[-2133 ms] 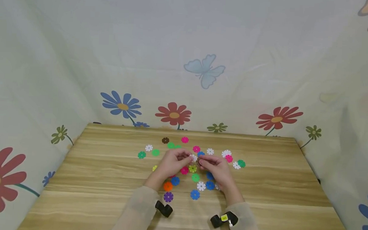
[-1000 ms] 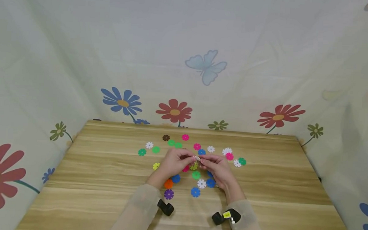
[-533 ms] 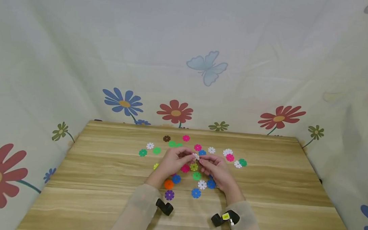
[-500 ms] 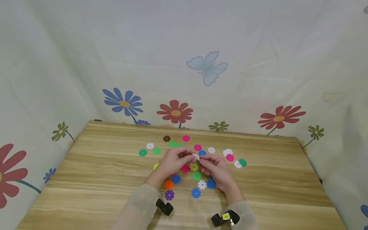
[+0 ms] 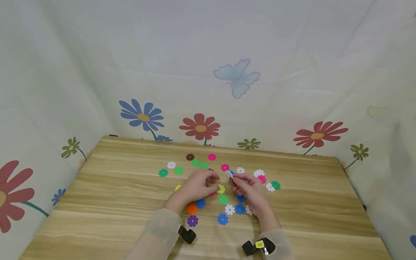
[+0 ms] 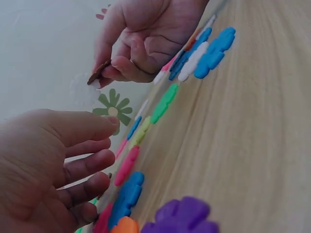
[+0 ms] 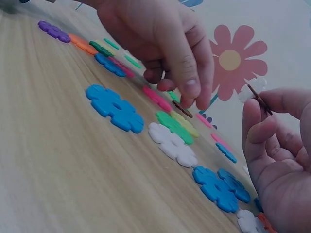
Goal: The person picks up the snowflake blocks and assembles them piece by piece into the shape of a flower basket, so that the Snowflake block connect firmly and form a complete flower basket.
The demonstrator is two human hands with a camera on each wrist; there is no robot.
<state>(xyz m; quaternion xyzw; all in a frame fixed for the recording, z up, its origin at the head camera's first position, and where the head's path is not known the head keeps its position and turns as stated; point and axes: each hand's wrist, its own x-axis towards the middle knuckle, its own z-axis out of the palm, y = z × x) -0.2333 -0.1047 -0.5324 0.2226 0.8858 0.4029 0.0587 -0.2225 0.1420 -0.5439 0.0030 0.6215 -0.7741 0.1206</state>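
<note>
Now L hand coming away, holding nothing; R hand pinching brown plastic flower-disc, white plastic flower-disc seemingly attached: joining prob. finishing.

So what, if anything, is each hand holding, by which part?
Right hand: brown flower disc, pinched near its edge, white flower disc joined to it. Left hand: nothing.

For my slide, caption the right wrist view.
Right hand holds a brown disc with a white disc; left hand near scattered flower discs.
</note>
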